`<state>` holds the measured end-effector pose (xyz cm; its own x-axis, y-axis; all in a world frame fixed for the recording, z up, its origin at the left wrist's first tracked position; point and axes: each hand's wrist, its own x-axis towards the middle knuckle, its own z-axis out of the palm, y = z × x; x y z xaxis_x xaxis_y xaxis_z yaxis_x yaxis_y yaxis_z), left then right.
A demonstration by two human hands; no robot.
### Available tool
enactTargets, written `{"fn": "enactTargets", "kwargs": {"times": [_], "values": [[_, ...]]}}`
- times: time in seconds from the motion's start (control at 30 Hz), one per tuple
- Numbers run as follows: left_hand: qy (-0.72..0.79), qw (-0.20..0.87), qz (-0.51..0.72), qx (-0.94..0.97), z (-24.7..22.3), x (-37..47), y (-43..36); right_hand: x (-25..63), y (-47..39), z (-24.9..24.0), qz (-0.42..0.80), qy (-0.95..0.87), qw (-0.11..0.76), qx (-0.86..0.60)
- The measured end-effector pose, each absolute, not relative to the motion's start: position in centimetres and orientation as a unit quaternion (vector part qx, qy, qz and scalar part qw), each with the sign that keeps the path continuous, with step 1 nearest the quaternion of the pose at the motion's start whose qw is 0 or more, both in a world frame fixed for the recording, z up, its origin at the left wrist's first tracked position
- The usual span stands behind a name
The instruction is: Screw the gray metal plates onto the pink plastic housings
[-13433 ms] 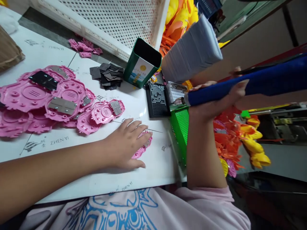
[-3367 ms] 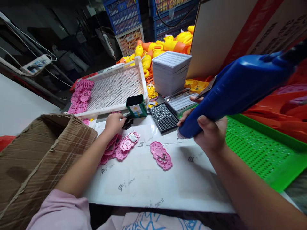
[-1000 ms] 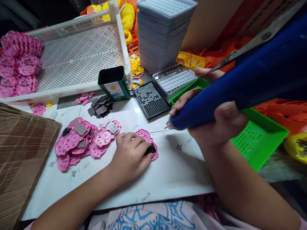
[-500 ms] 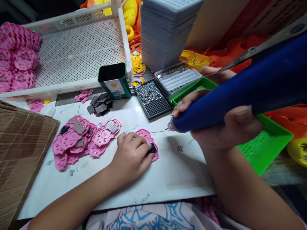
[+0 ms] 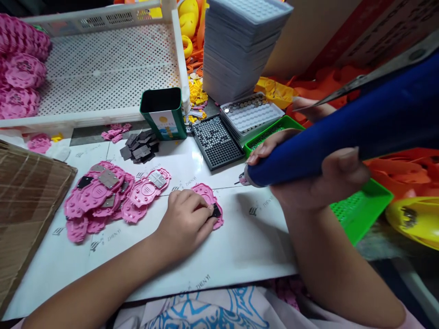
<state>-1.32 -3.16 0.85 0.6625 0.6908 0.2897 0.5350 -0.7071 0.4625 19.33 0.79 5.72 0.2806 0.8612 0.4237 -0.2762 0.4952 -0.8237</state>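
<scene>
Pink plastic plate (image 5: 207, 195) lies flat on the white bench (image 5: 240, 242), just in front of the black screw tray (image 5: 216, 141). The left hand (image 5: 183, 224) lies palm-down over it, fingers (image 5: 202, 209) curled and pinching a small dark piece (image 5: 216, 211) against it. The right hand (image 5: 308, 183), wrist raised, is wrapped tight around a blue electric screwdriver (image 5: 343, 132), its tip hovering between tray and plate.
</scene>
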Motion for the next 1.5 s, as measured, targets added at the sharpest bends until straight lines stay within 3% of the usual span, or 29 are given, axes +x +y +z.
{"fn": "enactTargets", "kwargs": {"times": [1.2,1.5], "values": [[0.346,0.194,0.221,0.891,0.75,-1.32,-3.10,19.08,0.99,5.43,0.368,-0.447,0.747,-0.326],[0.331,0.157,0.228,0.902,0.62,-1.29,-3.06,19.18,0.77,5.62,0.370,-0.458,0.745,-0.314]]}}
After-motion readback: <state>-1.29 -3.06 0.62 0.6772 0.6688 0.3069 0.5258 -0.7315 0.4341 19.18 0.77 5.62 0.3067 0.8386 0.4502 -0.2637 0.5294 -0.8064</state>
